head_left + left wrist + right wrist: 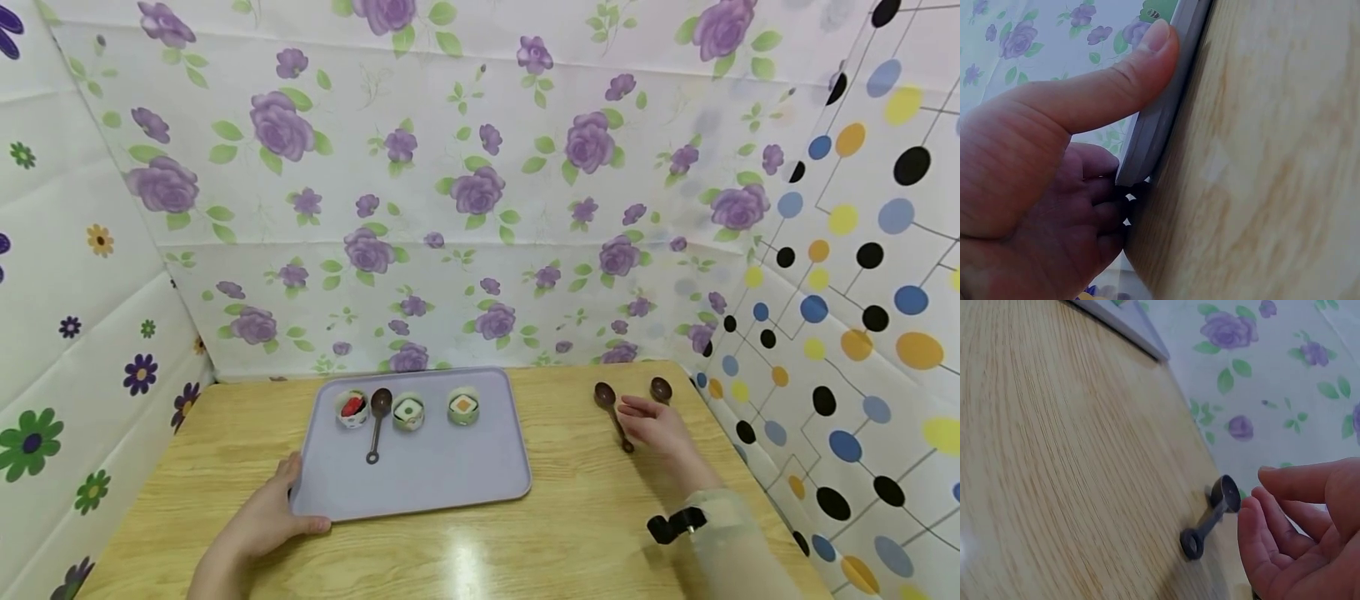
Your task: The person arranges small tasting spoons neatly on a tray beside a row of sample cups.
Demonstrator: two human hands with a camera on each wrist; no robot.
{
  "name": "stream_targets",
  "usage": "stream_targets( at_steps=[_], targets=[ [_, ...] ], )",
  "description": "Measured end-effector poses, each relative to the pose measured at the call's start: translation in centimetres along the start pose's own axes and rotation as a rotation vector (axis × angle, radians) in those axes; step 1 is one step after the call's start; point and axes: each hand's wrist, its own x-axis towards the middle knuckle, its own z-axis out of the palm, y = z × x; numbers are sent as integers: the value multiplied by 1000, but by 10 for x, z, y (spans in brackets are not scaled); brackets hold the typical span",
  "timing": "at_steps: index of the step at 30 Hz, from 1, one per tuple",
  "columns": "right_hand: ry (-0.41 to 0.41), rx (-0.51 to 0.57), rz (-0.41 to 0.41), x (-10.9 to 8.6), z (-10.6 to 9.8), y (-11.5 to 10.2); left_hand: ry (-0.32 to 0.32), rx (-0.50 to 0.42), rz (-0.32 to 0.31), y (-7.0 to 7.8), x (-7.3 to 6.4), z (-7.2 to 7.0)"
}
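My left hand [267,510] grips the near left corner of a pale lilac tray [420,492]. Its thumb lies on the front rim, and the other fingers reach along the left side. On the tray, a brown spoon [378,425] lies between a small red-topped cup-shaped piece [352,409] and a white-topped one with a green dot [408,412]. A third piece, with an orange square [463,407], sits farther right. My right hand [660,433] holds nothing, its fingers loosely bent between a second brown spoon [613,415] and a third one [661,389], partly hidden by the hand.
The wooden table [558,533] carries everything. Flowered sheeting [480,192] stands behind it, with a dotted sheet [847,317] on the right and another flowered sheet [82,292] on the left. A black clip [677,525] is fixed at my right wrist.
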Motion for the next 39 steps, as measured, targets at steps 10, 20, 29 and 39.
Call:
stream_targets(
  at_steps=[10,20,29,39],
  targets=[
    [-7,-68,29,6,-10,14,-2,25,1,1,1,1],
    [-13,-93,27,11,-13,20,-1,13,10,2,0,0],
    [-44,-132,-6,12,-8,16,12,38,-11,-1,0,-2],
    [-12,-223,32,15,-5,17,8,79,5,5,1,-4]
  ],
)
